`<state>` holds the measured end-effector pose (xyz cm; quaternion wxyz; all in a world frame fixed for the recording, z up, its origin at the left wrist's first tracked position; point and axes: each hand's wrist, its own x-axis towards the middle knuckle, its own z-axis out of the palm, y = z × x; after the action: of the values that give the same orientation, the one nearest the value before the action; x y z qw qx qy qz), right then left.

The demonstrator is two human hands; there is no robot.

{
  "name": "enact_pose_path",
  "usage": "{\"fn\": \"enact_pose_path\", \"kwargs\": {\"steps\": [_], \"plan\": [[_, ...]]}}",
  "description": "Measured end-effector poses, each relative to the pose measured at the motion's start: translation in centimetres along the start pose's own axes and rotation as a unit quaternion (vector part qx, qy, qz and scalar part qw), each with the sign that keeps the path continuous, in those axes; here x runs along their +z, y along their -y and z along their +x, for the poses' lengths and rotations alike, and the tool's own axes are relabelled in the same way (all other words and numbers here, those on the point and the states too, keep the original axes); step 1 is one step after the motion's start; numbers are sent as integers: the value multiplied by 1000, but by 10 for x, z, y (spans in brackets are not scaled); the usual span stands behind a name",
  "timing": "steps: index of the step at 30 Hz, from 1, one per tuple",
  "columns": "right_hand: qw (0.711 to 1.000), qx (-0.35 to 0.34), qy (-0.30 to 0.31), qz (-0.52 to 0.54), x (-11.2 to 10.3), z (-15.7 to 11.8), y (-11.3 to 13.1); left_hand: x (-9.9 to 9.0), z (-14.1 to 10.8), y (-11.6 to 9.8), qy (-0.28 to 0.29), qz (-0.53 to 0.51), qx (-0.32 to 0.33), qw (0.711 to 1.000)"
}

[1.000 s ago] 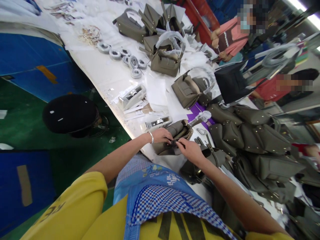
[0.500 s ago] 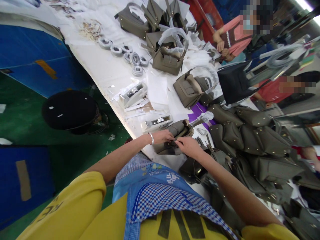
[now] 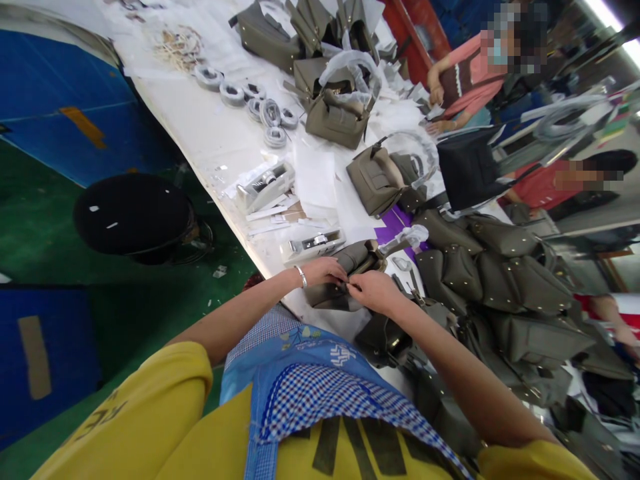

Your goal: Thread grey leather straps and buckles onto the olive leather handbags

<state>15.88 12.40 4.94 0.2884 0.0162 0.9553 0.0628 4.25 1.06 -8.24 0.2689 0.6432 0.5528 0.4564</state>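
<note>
An olive-grey handbag (image 3: 327,298) lies on the white table right in front of me, with its opening to the upper right and a plastic-wrapped handle (image 3: 407,238) sticking out. My left hand (image 3: 324,272), with a bracelet at the wrist, is closed on the bag's edge from the left. From the right, my right hand (image 3: 376,292) pinches at the same spot, its fingertips almost touching the left ones. The small part between the fingertips is hidden. Just above the left hand sits a white tape dispenser (image 3: 311,247).
Another tape dispenser (image 3: 265,187) stands farther up the table (image 3: 173,120), near several grey rolls (image 3: 233,94). Finished-looking handbags (image 3: 336,120) stand beyond; a heap of bags (image 3: 500,280) fills the right side. A black stool (image 3: 133,215) is at left. Co-workers (image 3: 467,83) sit across.
My hands have stayed at the bag's edge, with fingertips drawn slightly closer together. The view has shifted a little. A co-worker across the table has moved their hands apart.
</note>
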Motion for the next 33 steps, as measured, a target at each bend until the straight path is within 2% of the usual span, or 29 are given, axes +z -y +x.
{"fn": "enact_pose_path", "kwargs": {"steps": [7,10,14,18,24,28,33], "plan": [[999,-33,37,19,1,13,-7,-1,3,0,23,-20,-23,999],[999,-12,40,32,4,12,-7,-1,3,0,21,-18,-28,999],[999,23,30,25,2,-3,-8,0,1,0,36,-7,-28,999],[998,54,-1,35,2,-11,-9,2,-1,0,21,-9,-27,999],[995,40,-11,94,14,-1,-11,8,-3,0,-6,-11,-31,999],[986,20,-17,164,9,-11,-14,7,-5,-3,-29,-16,-39,999],[991,53,-27,121,0,-19,-5,0,-10,-14,-40,-21,-12,999]]}}
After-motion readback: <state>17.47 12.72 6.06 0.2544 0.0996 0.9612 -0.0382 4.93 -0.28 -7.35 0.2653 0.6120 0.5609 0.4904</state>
